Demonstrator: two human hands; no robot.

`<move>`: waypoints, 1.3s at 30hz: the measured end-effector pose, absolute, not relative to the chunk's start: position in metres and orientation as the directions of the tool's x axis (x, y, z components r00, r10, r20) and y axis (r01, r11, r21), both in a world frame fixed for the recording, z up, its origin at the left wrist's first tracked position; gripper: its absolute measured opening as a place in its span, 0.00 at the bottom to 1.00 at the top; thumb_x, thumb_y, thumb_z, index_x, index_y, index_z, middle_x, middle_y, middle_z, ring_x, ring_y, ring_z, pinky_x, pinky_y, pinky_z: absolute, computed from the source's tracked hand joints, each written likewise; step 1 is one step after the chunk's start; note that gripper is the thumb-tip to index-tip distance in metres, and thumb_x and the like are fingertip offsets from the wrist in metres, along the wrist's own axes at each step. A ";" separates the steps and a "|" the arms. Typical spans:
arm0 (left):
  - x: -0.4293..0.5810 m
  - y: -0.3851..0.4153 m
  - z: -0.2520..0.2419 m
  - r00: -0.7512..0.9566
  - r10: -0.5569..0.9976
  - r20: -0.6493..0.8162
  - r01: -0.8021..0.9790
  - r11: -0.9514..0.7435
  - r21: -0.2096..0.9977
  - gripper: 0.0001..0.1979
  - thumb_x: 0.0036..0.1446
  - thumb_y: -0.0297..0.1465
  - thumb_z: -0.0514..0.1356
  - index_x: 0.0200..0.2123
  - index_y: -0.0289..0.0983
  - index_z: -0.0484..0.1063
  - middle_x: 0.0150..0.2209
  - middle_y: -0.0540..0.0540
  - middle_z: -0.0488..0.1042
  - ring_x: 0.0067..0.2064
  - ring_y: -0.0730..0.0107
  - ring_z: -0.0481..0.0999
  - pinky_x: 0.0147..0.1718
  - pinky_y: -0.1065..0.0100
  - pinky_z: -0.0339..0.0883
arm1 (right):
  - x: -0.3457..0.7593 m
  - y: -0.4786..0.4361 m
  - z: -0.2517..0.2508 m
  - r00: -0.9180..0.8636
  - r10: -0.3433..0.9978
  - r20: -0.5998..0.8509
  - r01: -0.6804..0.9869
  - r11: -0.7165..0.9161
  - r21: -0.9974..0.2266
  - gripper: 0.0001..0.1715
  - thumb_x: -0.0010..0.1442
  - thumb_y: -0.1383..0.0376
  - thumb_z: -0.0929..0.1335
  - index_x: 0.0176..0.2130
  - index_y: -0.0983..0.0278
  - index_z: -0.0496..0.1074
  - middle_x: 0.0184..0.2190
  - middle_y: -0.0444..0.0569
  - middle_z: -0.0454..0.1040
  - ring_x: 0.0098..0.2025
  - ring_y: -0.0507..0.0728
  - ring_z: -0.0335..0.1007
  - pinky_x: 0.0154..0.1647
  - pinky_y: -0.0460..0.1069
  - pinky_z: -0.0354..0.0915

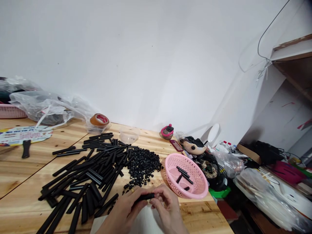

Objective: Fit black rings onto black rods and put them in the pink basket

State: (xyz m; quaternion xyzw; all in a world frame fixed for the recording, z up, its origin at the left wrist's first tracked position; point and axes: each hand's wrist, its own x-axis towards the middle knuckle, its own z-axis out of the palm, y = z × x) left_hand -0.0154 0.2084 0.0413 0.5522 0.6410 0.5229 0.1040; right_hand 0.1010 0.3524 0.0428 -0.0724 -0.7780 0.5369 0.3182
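Observation:
My left hand [123, 209] and my right hand [168, 208] meet low in the view, both pinching a short black rod [145, 197] between their fingers. A ring shows on one left finger. Just above my left hand lies a heap of small black pieces [142, 165], and a large scatter of long black rods [90, 175] spreads to its left. To the right of my right hand, a pink plastic basket [170, 169] holds several short black rods. A white sheet [146, 221] lies under my hands.
The wooden table [19, 175] runs to a wall at the back. On it stand a tape roll [99, 120] and a transparent tub [129, 135]. Plastic bags [46, 107] lie back left, and a black-handled tool [26, 149] lies left. Cluttered items crowd the right, past the table's edge.

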 end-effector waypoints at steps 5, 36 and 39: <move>-0.018 0.207 0.045 -0.340 0.823 0.456 0.586 -0.193 0.787 0.14 0.68 0.31 0.53 0.54 0.47 0.69 0.42 0.49 0.76 0.45 0.69 0.74 0.44 0.72 0.66 | 0.096 0.348 0.037 -0.823 0.463 0.329 -0.304 0.130 -0.944 0.07 0.57 0.62 0.72 0.36 0.64 0.73 0.26 0.42 0.69 0.25 0.50 0.66 0.27 0.45 0.64; -0.019 0.204 0.037 -0.262 0.761 0.593 0.775 -0.200 0.599 0.14 0.67 0.26 0.53 0.52 0.44 0.69 0.41 0.46 0.74 0.42 0.67 0.76 0.39 0.72 0.69 | 0.112 0.348 0.051 -0.846 0.453 0.279 -0.117 0.353 -0.928 0.08 0.57 0.63 0.72 0.32 0.64 0.69 0.24 0.40 0.66 0.24 0.50 0.64 0.26 0.45 0.62; -0.018 0.203 0.037 -0.259 0.757 0.600 0.775 -0.208 0.596 0.14 0.66 0.26 0.53 0.52 0.45 0.69 0.41 0.47 0.75 0.41 0.68 0.76 0.39 0.72 0.69 | 0.113 0.349 0.056 -0.845 0.437 0.307 -0.104 0.430 -0.897 0.08 0.57 0.64 0.72 0.32 0.64 0.70 0.24 0.41 0.66 0.25 0.51 0.63 0.26 0.45 0.61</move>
